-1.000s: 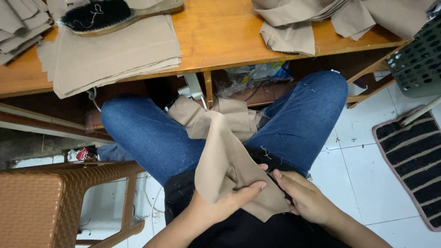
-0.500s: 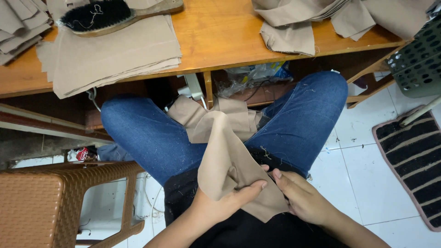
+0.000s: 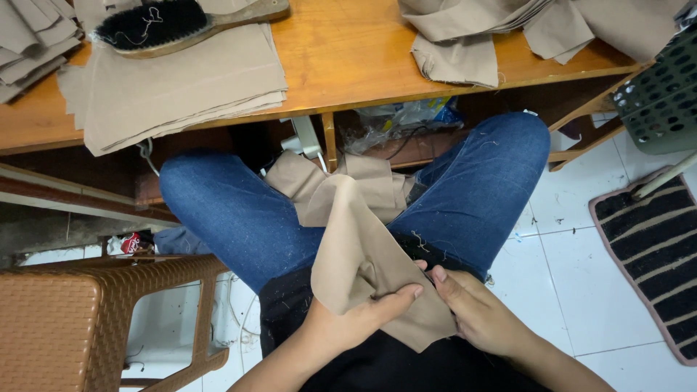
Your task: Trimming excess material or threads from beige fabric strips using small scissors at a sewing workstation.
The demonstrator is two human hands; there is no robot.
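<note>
Both hands hold a tan fabric piece (image 3: 363, 268) over our lap, between the knees.

Our left hand (image 3: 356, 323) pinches the fabric's lower part with thumb on top; our right hand (image 3: 475, 312) grips its right edge, fingertips hidden beneath the cloth. More tan pieces (image 3: 181, 80) and a brush (image 3: 174, 25) lie on the wooden surface (image 3: 341, 51), partly cut off at the frame's top.

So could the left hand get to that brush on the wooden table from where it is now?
Probably yes, but not straight away. The left hand is pinching the tan fabric piece in the lap, so it must let go first. The brush lies on stacked cloth on the table, with nothing covering it.
</note>
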